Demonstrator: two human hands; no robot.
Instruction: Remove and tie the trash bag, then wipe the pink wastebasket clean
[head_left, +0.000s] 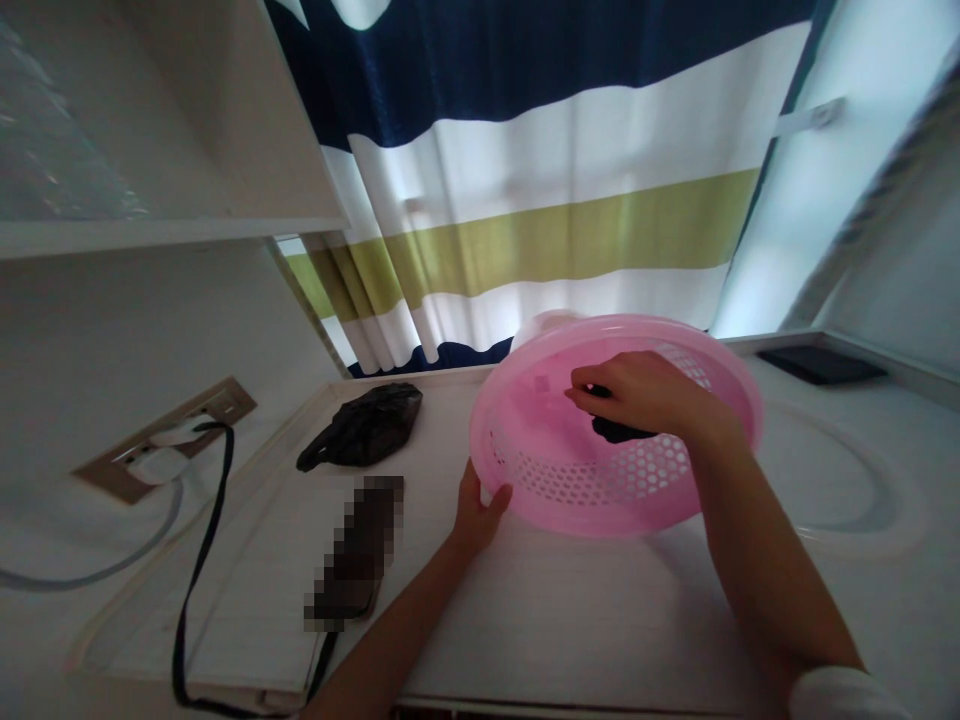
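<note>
A pink plastic basket (555, 500) with a perforated wall is tilted above the white tabletop, its open side facing me. My left hand (480, 515) grips its rim at the lower left, the thumb on the near side. Inside the basket's mouth is my right hand (637, 390), its fingers closed on a bunched black cloth (619, 430). Part of the cloth hangs below the palm, and the hand hides the rest, so its exact kind does not show.
On the white table (577, 610) lie a knotted black plastic bag (367, 425), a pixelated dark object (356, 560) and a black flat item (821, 365). A black cord (202, 570) runs from the wall socket (165, 440). Behind hangs a striped curtain (540, 220). A round whitish lid-like ring (885, 490) lies right.
</note>
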